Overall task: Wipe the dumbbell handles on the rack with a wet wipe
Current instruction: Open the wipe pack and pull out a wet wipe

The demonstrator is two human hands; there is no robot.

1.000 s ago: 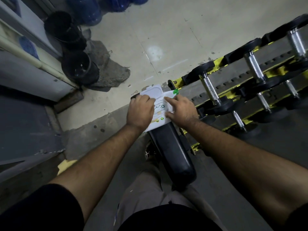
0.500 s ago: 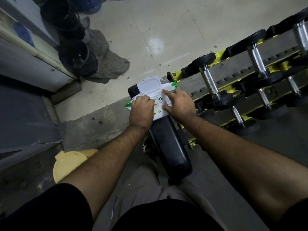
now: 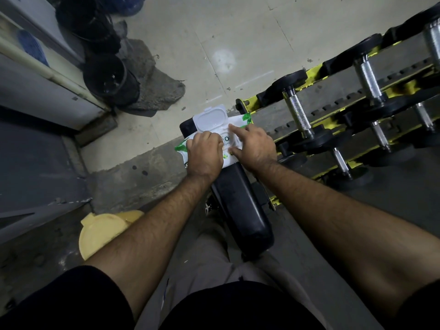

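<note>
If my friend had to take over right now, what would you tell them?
Left hand: fingers curled down at the opening of the wipes pack; whether a wipe is pinched cannot be seen.
Right hand: fingers straight, pressing the pack to hold it still.
The pack lies on the end of a black padded bench, its lid flipped open.
The dumbbells sit on the yellow rack to the right.
Done: pack opened.
Left: pull out a wipe, then wipe every handle.

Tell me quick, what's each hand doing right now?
Left hand: fingers curled at the opening of the wet wipe pack, pinching there.
Right hand: open, straight fingers pressing the pack down.
</note>
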